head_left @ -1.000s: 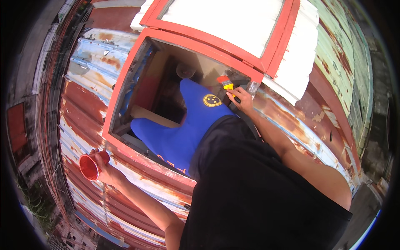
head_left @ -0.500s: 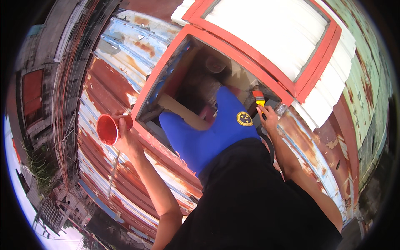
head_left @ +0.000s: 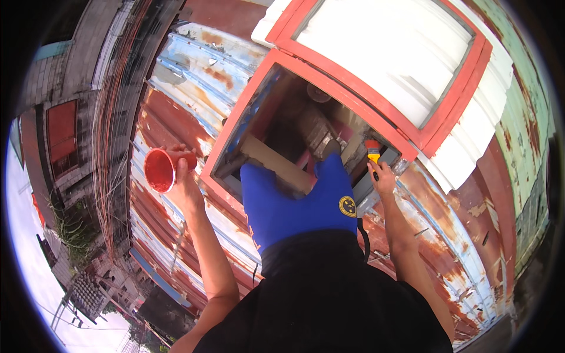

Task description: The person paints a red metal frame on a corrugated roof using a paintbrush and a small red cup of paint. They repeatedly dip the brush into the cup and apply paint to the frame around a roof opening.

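Note:
My left hand (head_left: 185, 179) is closed round a plastic cup (head_left: 159, 170) whose inside is coated with red paint. It is held out over the rusty roof sheets, left of the hatch opening. In my right hand (head_left: 384, 178) is a paintbrush (head_left: 374, 153) with a yellow and black handle, its bristles covered in red and pointing away from me. The brush is over the near right corner of the red hatch frame (head_left: 235, 129); whether it touches the frame I cannot tell. My legs, in blue shorts, go down into the opening.
A hinged lid (head_left: 382, 53) with a red frame and white sheet lies folded back beyond the opening. Corrugated roof sheets (head_left: 176, 117), rusty and peeling, surround it. Wooden beams (head_left: 276, 165) show inside the hatch. Cables (head_left: 112, 135) run along the roof's left edge, above a drop.
My view has shifted, and the hatch sits slightly lower and further right in it. My legs have moved within the opening. Both hands keep hold of the cup and brush.

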Demonstrator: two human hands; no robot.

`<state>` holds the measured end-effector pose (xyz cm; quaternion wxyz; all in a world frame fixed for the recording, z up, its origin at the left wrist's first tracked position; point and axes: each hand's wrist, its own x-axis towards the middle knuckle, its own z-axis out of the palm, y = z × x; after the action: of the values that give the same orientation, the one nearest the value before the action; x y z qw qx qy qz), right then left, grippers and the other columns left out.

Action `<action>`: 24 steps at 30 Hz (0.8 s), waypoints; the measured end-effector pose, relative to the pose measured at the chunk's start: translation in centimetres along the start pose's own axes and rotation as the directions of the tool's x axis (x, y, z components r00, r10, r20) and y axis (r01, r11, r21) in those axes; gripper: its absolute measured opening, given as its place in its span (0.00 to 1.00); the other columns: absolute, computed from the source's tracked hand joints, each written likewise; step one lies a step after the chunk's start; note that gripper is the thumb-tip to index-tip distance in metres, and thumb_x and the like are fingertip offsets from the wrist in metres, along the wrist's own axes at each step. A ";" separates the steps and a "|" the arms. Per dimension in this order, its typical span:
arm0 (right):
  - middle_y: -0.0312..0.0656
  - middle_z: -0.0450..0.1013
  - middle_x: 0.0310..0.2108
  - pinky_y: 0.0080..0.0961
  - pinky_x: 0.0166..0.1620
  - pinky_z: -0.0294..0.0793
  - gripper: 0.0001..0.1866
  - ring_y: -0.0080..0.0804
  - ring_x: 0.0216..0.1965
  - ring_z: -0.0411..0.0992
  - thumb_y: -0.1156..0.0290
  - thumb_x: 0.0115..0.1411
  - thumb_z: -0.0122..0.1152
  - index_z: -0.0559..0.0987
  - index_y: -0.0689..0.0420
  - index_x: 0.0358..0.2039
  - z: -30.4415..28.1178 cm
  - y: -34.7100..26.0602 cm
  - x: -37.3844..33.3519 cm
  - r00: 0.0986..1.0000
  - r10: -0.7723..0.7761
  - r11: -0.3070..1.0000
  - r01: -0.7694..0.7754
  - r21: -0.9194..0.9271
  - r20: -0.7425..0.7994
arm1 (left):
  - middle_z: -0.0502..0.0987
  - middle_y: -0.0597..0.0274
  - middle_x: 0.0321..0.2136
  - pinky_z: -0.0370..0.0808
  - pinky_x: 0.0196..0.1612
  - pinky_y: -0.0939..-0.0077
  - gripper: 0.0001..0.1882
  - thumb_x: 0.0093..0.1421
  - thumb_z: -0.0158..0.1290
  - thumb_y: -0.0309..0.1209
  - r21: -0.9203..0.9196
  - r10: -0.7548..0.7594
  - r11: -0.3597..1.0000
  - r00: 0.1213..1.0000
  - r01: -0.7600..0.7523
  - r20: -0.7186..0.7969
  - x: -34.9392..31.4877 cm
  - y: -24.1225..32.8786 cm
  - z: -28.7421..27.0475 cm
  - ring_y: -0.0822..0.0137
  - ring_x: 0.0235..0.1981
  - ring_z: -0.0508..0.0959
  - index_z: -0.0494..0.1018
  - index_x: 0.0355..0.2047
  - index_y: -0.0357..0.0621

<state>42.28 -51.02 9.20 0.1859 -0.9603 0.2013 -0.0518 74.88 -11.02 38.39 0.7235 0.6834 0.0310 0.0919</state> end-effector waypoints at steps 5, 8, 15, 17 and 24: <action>0.36 0.75 0.34 0.38 0.34 0.79 0.10 0.39 0.32 0.78 0.58 0.65 0.69 0.87 0.44 0.44 -0.3 0.4 -0.3 1.000 0.007 1.000 -0.007 0.004 0.003 | 0.76 0.48 0.50 0.84 0.51 0.52 0.33 0.60 0.67 0.26 0.059 0.022 0.998 0.995 -0.028 0.093 -0.4 0.7 2.2 0.54 0.52 0.78 0.65 0.63 0.37; 0.36 0.75 0.35 0.38 0.35 0.79 0.10 0.39 0.32 0.78 0.57 0.66 0.69 0.87 0.43 0.44 -0.3 0.8 -0.1 0.999 -0.008 0.999 0.009 0.051 -0.032 | 0.76 0.48 0.49 0.84 0.51 0.51 0.33 0.60 0.68 0.26 0.078 0.024 0.996 0.988 -0.036 0.151 -0.9 1.7 3.8 0.54 0.52 0.78 0.66 0.62 0.38; 0.37 0.74 0.34 0.40 0.34 0.79 0.09 0.40 0.32 0.78 0.58 0.66 0.69 0.87 0.45 0.42 -1.3 0.6 0.0 1.000 -0.010 0.995 0.012 0.101 -0.016 | 0.76 0.49 0.50 0.82 0.53 0.48 0.31 0.61 0.67 0.27 0.143 -0.018 0.990 0.976 -0.013 0.215 -2.4 4.5 5.9 0.54 0.52 0.78 0.66 0.62 0.39; 0.37 0.74 0.34 0.40 0.34 0.78 0.09 0.40 0.32 0.78 0.58 0.66 0.69 0.86 0.46 0.42 -1.5 0.6 -0.1 1.000 -0.011 0.994 0.012 0.107 -0.014 | 0.76 0.49 0.50 0.82 0.54 0.48 0.31 0.61 0.67 0.27 0.106 -0.032 0.994 0.972 0.008 0.232 -2.8 5.1 6.7 0.54 0.52 0.78 0.66 0.62 0.40; 0.37 0.73 0.33 0.40 0.34 0.78 0.09 0.41 0.32 0.78 0.58 0.66 0.69 0.86 0.47 0.41 -1.4 1.4 -0.5 0.999 -0.008 0.988 0.013 0.155 -0.033 | 0.77 0.48 0.48 0.82 0.52 0.60 0.35 0.61 0.68 0.29 0.033 -0.034 0.999 0.964 0.027 0.264 -3.9 6.2 9.6 0.57 0.50 0.79 0.62 0.63 0.38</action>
<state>41.12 -52.45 9.94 0.2567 -0.9430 0.1944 -0.0841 72.10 -20.80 44.87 0.7124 0.6996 -0.0540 -0.0119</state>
